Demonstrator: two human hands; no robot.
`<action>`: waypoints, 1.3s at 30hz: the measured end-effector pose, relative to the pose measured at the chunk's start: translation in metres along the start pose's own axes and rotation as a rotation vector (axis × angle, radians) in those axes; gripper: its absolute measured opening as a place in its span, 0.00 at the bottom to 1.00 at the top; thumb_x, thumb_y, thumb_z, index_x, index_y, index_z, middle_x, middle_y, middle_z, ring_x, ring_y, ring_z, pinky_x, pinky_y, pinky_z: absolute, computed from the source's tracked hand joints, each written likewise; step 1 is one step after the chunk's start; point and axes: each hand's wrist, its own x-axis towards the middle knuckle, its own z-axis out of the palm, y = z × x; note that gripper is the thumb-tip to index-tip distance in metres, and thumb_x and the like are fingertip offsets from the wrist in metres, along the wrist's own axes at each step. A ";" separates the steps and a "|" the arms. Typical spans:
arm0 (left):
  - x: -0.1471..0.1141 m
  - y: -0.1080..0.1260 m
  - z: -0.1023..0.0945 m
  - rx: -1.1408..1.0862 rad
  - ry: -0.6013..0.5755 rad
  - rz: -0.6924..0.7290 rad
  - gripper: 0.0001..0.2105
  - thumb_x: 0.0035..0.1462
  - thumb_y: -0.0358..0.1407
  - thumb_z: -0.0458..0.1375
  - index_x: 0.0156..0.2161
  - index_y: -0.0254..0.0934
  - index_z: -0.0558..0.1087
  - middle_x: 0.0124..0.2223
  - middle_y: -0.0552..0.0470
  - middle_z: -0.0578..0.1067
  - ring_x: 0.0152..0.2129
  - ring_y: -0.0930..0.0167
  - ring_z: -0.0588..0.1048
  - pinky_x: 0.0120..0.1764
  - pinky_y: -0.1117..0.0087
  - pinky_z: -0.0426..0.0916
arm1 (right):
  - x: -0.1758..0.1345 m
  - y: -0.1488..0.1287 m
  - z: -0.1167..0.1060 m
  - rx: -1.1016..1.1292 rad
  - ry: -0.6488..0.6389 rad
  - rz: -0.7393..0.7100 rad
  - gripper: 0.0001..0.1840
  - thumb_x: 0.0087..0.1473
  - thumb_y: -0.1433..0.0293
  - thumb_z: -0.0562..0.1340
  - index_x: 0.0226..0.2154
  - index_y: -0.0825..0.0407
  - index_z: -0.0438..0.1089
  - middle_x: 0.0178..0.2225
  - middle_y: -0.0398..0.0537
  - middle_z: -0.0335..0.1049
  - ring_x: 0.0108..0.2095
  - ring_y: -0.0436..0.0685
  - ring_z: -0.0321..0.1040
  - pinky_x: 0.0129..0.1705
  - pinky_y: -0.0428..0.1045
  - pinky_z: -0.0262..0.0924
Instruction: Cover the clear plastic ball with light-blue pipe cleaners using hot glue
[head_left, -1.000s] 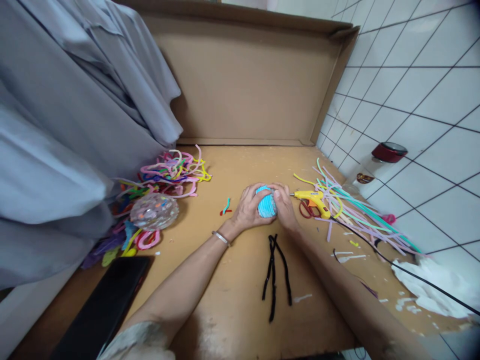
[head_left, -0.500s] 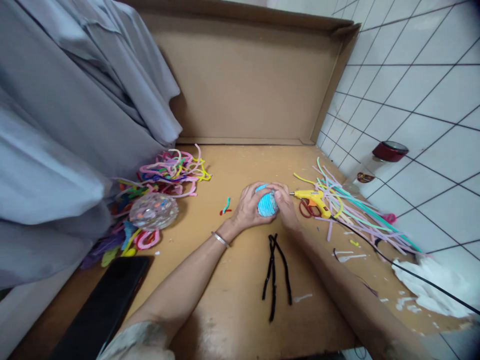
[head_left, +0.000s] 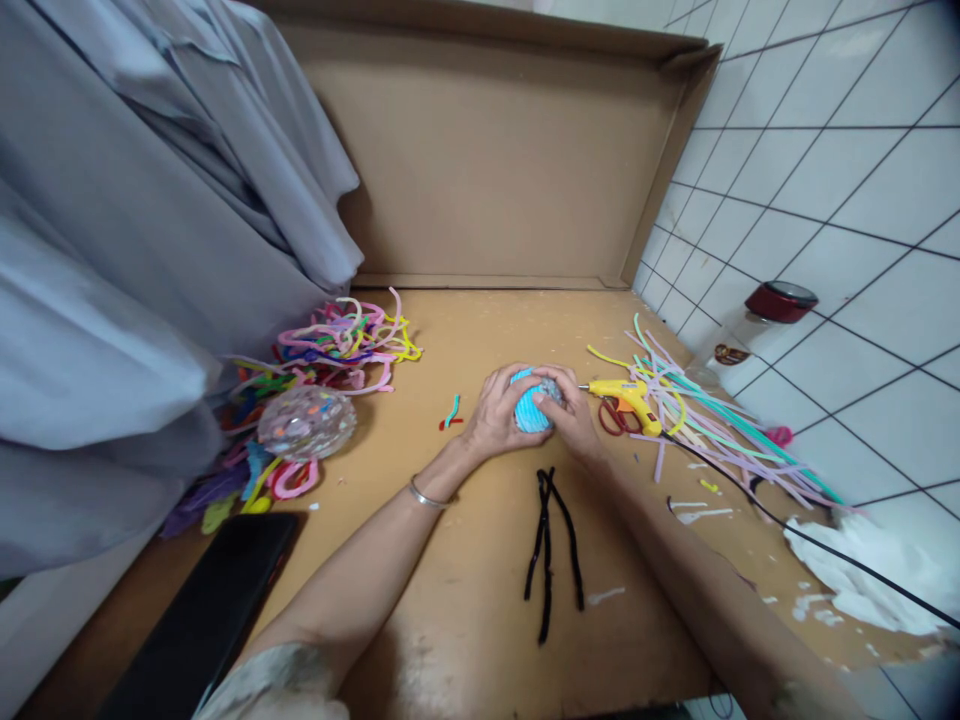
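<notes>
Between my two hands is a round ball wrapped in light blue pipe cleaner (head_left: 531,411), with a greyish, clear-looking part showing on its right side. My left hand (head_left: 496,412) curls round its left side, thumb below and fingers over the top. From the right, my right hand (head_left: 574,412) grips it, with the thumb laid across the blue front. Nearer to me on the table lie a few black pipe cleaners (head_left: 546,550), crossed at their upper ends. Just right of my right hand rests a yellow glue gun (head_left: 622,393), its nozzle pointing at the hand.
Left are a heap of coloured pipe cleaners (head_left: 337,345), a clear speckled ball (head_left: 307,422) and a black phone (head_left: 206,610). Right lie red-handled scissors (head_left: 616,420), straight pipe cleaners (head_left: 720,420), a red-lidded jar (head_left: 757,325) and white tissue (head_left: 862,580). Cardboard (head_left: 487,150) stands behind.
My right thumb has moved left and down onto the blue front of the ball. The bracelet on my left wrist has slid slightly toward the elbow.
</notes>
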 end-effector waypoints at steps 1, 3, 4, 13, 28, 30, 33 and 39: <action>0.000 0.000 0.000 0.000 0.004 -0.002 0.33 0.44 0.44 0.68 0.56 0.39 0.67 0.56 0.39 0.69 0.54 0.56 0.70 0.55 0.52 0.68 | 0.000 0.000 -0.002 0.008 -0.016 0.006 0.21 0.54 0.53 0.64 0.47 0.44 0.71 0.48 0.50 0.65 0.54 0.62 0.63 0.60 0.60 0.57; 0.000 0.000 0.000 -0.005 0.017 0.010 0.33 0.45 0.44 0.68 0.56 0.39 0.66 0.56 0.39 0.69 0.54 0.56 0.71 0.55 0.52 0.69 | 0.001 -0.001 -0.005 0.028 -0.061 0.029 0.23 0.53 0.51 0.64 0.48 0.44 0.71 0.49 0.50 0.66 0.55 0.63 0.63 0.61 0.61 0.56; 0.000 -0.001 0.000 -0.009 0.022 0.019 0.33 0.45 0.44 0.68 0.56 0.39 0.66 0.56 0.38 0.68 0.54 0.56 0.71 0.54 0.52 0.69 | 0.002 -0.001 -0.007 0.040 -0.083 0.044 0.24 0.53 0.51 0.65 0.48 0.44 0.71 0.50 0.50 0.66 0.56 0.63 0.62 0.61 0.61 0.56; -0.001 -0.003 0.001 -0.024 0.003 0.026 0.33 0.45 0.45 0.68 0.56 0.37 0.66 0.56 0.38 0.68 0.54 0.56 0.70 0.55 0.51 0.69 | 0.002 -0.002 -0.013 0.093 -0.131 0.097 0.28 0.50 0.49 0.67 0.50 0.45 0.72 0.53 0.51 0.65 0.57 0.63 0.62 0.61 0.59 0.57; -0.001 -0.005 -0.001 -0.036 -0.018 0.039 0.33 0.47 0.47 0.68 0.57 0.37 0.65 0.56 0.37 0.68 0.54 0.55 0.70 0.54 0.50 0.69 | 0.005 -0.001 -0.018 0.086 -0.160 0.109 0.30 0.46 0.50 0.70 0.50 0.46 0.73 0.53 0.52 0.65 0.56 0.63 0.64 0.59 0.60 0.60; -0.001 -0.004 -0.001 -0.032 -0.018 0.046 0.33 0.47 0.46 0.68 0.56 0.37 0.66 0.56 0.36 0.68 0.54 0.55 0.70 0.54 0.50 0.69 | 0.005 -0.002 -0.018 0.099 -0.147 0.116 0.30 0.46 0.51 0.71 0.49 0.46 0.73 0.52 0.52 0.66 0.56 0.63 0.64 0.59 0.60 0.60; -0.001 -0.003 -0.001 -0.021 -0.029 0.030 0.33 0.46 0.45 0.68 0.56 0.38 0.66 0.56 0.37 0.68 0.54 0.55 0.70 0.55 0.49 0.69 | 0.005 -0.002 -0.016 0.106 -0.122 0.123 0.29 0.44 0.51 0.71 0.48 0.45 0.74 0.52 0.51 0.67 0.56 0.63 0.64 0.59 0.60 0.60; -0.001 -0.003 -0.001 -0.016 -0.040 0.024 0.33 0.46 0.46 0.68 0.56 0.39 0.66 0.57 0.38 0.68 0.55 0.55 0.70 0.55 0.49 0.69 | 0.005 -0.003 -0.016 0.125 -0.118 0.136 0.29 0.44 0.52 0.72 0.47 0.46 0.75 0.52 0.51 0.67 0.55 0.63 0.65 0.58 0.59 0.61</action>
